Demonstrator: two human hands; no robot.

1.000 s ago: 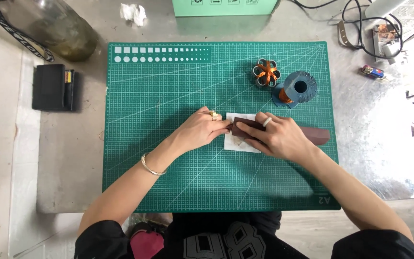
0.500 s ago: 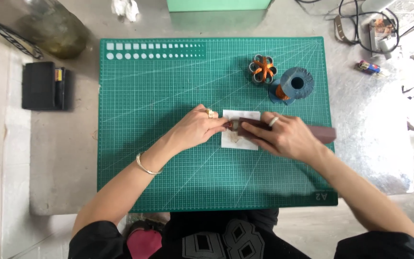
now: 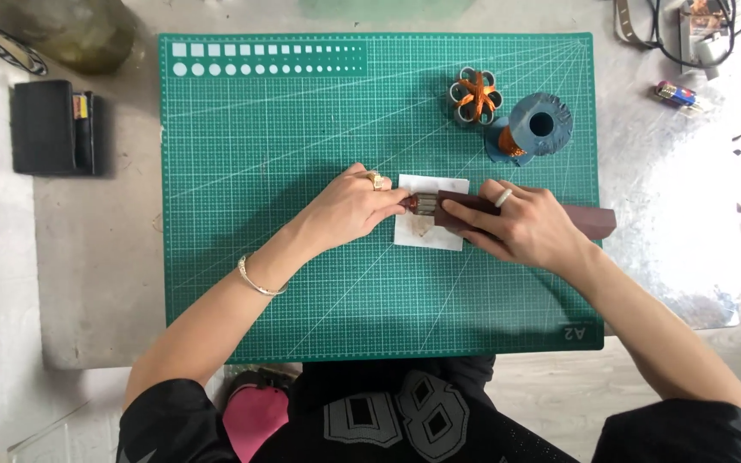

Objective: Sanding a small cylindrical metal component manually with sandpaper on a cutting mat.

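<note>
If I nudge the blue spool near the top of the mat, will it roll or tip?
The blue spool stands on end, hole up, on the green mat, so it would probably slide rather than roll. Its flange looks wide, so tipping seems unlikely. The orange ring sits close by; a push left could hit it.

A hobby workshop, by the look of it. A green gridded cutting mat (image 3: 302,214) covers a worn grey desk (image 3: 96,283). Toward one o'clock sit a thread spool (image 3: 535,129) and tangled cables (image 3: 679,34).

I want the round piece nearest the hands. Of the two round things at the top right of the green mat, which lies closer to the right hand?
The blue spool with the dark centre hole, just above the right hand; the orange-and-grey flower-shaped piece sits further up and left.
</note>
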